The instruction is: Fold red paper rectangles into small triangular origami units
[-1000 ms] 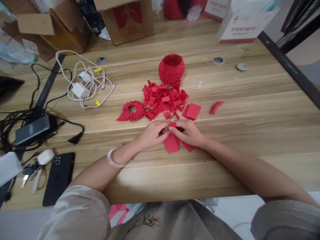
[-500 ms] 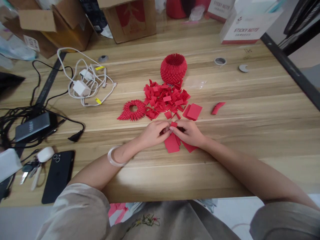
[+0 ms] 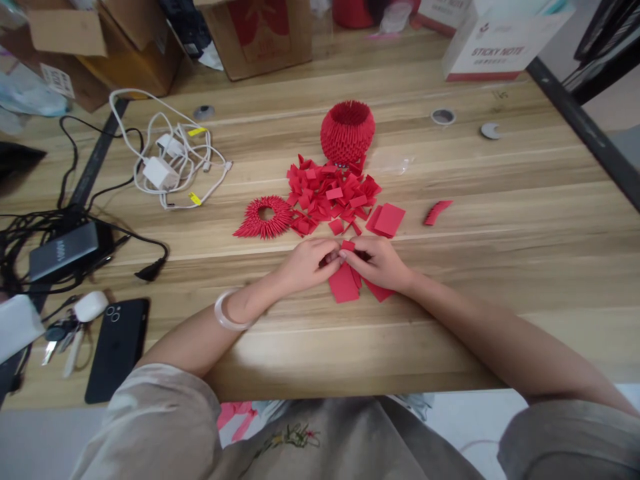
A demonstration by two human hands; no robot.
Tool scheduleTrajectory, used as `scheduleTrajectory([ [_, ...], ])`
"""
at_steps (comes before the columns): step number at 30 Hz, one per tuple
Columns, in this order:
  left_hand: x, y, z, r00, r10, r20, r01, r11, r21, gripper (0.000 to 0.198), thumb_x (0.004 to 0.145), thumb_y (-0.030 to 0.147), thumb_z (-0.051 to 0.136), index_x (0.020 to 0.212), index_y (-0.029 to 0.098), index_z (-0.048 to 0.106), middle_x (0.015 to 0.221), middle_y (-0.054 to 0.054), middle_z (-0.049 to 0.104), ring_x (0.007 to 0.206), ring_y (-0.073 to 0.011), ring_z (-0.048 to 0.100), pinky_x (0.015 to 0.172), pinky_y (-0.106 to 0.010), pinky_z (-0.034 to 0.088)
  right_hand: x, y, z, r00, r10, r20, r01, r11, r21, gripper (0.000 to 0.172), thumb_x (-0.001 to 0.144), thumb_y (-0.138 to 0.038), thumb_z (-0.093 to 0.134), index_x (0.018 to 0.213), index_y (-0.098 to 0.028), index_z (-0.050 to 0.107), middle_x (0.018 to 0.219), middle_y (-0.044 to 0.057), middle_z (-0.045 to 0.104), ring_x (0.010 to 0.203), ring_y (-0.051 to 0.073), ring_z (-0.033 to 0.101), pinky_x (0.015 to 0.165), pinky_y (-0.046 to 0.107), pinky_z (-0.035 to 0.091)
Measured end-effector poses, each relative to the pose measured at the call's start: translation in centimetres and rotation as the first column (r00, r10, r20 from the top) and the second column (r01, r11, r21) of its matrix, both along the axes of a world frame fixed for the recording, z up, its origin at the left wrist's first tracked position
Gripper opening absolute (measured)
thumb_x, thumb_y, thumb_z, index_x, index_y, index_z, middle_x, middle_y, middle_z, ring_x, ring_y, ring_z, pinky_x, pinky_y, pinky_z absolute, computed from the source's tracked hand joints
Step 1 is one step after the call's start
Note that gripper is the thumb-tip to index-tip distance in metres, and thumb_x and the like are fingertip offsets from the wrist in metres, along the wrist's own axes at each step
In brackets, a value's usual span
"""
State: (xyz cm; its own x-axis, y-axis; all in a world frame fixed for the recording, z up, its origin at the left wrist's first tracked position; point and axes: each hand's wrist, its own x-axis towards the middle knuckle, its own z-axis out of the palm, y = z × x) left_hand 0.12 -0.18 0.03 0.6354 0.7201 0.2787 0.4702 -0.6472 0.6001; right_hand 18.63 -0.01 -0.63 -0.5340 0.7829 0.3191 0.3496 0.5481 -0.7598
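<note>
A small red paper piece (image 3: 349, 245) is pinched between the fingertips of both hands. My left hand (image 3: 313, 263) is closed on its left side, and my right hand (image 3: 377, 262) is closed on its right. Under the hands lie flat red paper sheets (image 3: 344, 285), partly covered by the fingers. Just beyond is a heap of folded red paper pieces (image 3: 325, 193), with a short stack of red paper squares (image 3: 387, 220) at its right. A spiky red paper ring (image 3: 267, 215) lies to the left. Behind the heap stands a round red paper vase (image 3: 347, 132).
A short curved strip of joined red pieces (image 3: 437, 212) lies to the right. White charging cables (image 3: 170, 170), black cords, a power adapter (image 3: 65, 251), keys and a black phone (image 3: 117, 350) occupy the left. Cardboard boxes (image 3: 260, 40) and a sticky note box (image 3: 500, 50) line the back.
The view has tipped slightly, so the table's contents sit a little higher in the picture. Both hands keep nearly the same pose around the small paper piece.
</note>
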Motion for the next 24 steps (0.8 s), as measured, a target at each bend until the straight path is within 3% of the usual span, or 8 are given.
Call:
scheduleTrajectory([
  [24,0.0,0.02,-0.11,1.0,0.006,-0.021,-0.006,1.0,0.006,0.02,0.087,0.023,0.046,0.068,0.016,0.046,0.063,0.0,0.05,0.06,-0.0116,0.047,0.058,-0.023,0.037,0.08,-0.05,-0.09,1.0,-0.015,0.016,0.014,1.0,0.017,0.035,0.088,-0.027,0.048,0.056,-0.017,0.039,0.051,-0.003,0.039,0.05,0.008,0.035,0.05,0.023,0.029],
])
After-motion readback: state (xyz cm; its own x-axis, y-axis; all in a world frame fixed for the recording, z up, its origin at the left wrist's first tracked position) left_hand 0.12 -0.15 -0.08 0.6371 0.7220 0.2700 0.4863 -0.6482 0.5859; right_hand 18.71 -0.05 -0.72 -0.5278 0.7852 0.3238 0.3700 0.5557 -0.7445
